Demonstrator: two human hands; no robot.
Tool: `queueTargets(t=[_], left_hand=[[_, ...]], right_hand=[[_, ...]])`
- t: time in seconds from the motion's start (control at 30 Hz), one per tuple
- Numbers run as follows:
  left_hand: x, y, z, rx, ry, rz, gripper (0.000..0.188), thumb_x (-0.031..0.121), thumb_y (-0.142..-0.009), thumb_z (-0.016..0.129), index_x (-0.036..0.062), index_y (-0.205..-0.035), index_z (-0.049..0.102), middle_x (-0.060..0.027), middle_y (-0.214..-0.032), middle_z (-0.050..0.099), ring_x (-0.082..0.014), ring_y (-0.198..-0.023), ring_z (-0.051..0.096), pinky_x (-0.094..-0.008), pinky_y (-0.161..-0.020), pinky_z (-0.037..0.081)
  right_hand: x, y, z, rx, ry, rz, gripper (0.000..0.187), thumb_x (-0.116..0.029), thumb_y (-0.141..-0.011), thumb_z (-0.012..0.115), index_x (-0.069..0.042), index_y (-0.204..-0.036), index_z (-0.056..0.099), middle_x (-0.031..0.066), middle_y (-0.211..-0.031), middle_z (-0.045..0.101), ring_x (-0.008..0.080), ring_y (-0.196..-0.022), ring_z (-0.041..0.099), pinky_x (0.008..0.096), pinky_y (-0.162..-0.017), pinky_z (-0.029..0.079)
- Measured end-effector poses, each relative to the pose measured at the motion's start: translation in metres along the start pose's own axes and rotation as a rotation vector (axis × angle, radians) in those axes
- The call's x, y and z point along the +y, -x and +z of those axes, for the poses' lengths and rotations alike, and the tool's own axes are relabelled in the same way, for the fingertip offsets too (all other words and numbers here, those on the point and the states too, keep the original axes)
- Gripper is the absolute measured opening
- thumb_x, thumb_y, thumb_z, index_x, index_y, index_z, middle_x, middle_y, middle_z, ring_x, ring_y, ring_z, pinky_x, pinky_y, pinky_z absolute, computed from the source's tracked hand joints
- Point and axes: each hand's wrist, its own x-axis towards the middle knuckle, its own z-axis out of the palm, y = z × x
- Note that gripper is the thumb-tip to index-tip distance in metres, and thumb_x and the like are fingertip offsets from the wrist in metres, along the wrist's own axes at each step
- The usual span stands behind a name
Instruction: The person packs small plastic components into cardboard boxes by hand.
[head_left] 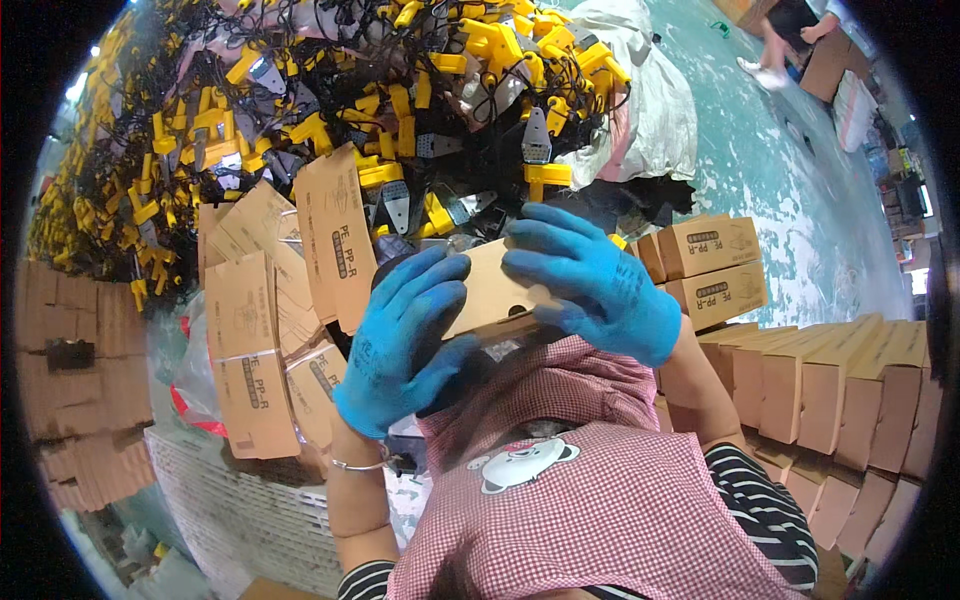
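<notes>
Nearest the camera, both blue-gloved hands are closed on one small brown cardboard box [487, 290], held up in front of the person's checked apron [590, 500]. The left hand [405, 340] wraps the box's left end, fingers curled over its top face and thumb underneath; the right hand [590, 280] lies across the right end, fingers pressing down on the top. Each grip is clenched on the box, neither released.

The step in hand looks like closing or squaring up the box. To do it well, the left hand should hold the body steady while the right presses the flap flat and even, so no corner buckles and nothing inside catches on the edge.

Just to the left stands a bundle of flat folded cartons [255, 350], near the left hand. To the right, finished boxes stand in a packed row [830, 385], with two more stacked above [715, 265].

Farther off lies a large heap of yellow and black parts with cords [330, 100], and beyond it the green floor [790, 170].
</notes>
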Motion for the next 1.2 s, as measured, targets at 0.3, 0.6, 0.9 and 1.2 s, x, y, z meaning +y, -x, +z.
queueTargets(t=[0.3,0.6,0.9,1.2], left_hand=[[-0.021,0.001,-0.007,0.048,0.18,-0.172,0.03,0.01,-0.092,0.07,0.0025,-0.118,0.058,-0.0157,-0.132,0.063,-0.0314,-0.128,0.057,-0.0399,-0.108,0.044],[-0.035,0.04,0.031,0.207,-0.287,0.23,0.027,0.006,-0.081,0.077,0.0064,-0.102,0.06,-0.0133,-0.123,0.068,-0.0371,-0.121,0.061,-0.054,-0.11,0.04],[-0.013,-0.023,0.021,0.191,-0.12,-0.009,0.023,0.004,-0.085,0.07,0.0041,-0.106,0.063,-0.012,-0.117,0.069,-0.0296,-0.119,0.06,-0.0401,-0.106,0.043],[-0.005,-0.039,0.062,0.196,0.261,-0.353,0.014,0.003,-0.086,0.063,0.0016,-0.1,0.065,-0.0126,-0.1,0.064,-0.0237,-0.095,0.064,-0.0342,-0.088,0.049]], right_hand=[[0.015,-0.028,0.016,0.007,0.078,0.014,0.04,-0.036,-0.092,0.065,-0.014,-0.125,0.065,0.0176,-0.135,0.056,0.0381,-0.124,0.054,0.0446,-0.103,0.046],[0.008,-0.013,0.026,-0.022,0.336,-0.048,0.052,-0.026,-0.08,0.073,-0.017,-0.129,0.059,0.0183,-0.141,0.05,0.0417,-0.131,0.045,0.0519,-0.108,0.04],[-0.034,0.051,0.063,0.388,0.584,-0.013,0.038,-0.012,-0.07,0.081,-0.021,-0.106,0.074,0.0018,-0.107,0.061,0.0214,-0.108,0.054,0.0397,-0.096,0.044],[-0.069,0.037,0.07,0.682,-1.103,1.054,0.03,-0.014,-0.09,0.075,0.004,-0.11,0.059,0.0094,-0.091,0.07,0.0141,-0.074,0.069,0.0269,-0.068,0.057]])
